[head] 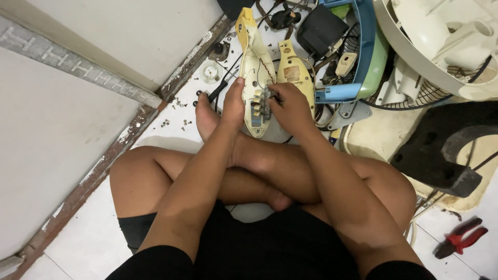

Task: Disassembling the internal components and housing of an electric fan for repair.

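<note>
I sit cross-legged on a white tiled floor. An open, cream-yellow fan housing shell [252, 57] lies lengthwise in front of my legs, with wires and a small switch block [263, 101] inside. My left hand [234, 102] grips the shell's left edge near its lower end. My right hand [289, 105] rests over the switch block, fingertips pinching it. A second cream housing half [294, 72] lies just right of the first, partly under my right hand.
Fan parts crowd the upper right: a blue and green ring [369, 46], a cream guard [441, 57], a black base [446, 150]. Red-handled pliers [461, 238] lie at lower right. Small screws [181, 111] and a screwdriver [218, 91] lie by the door track [104, 161].
</note>
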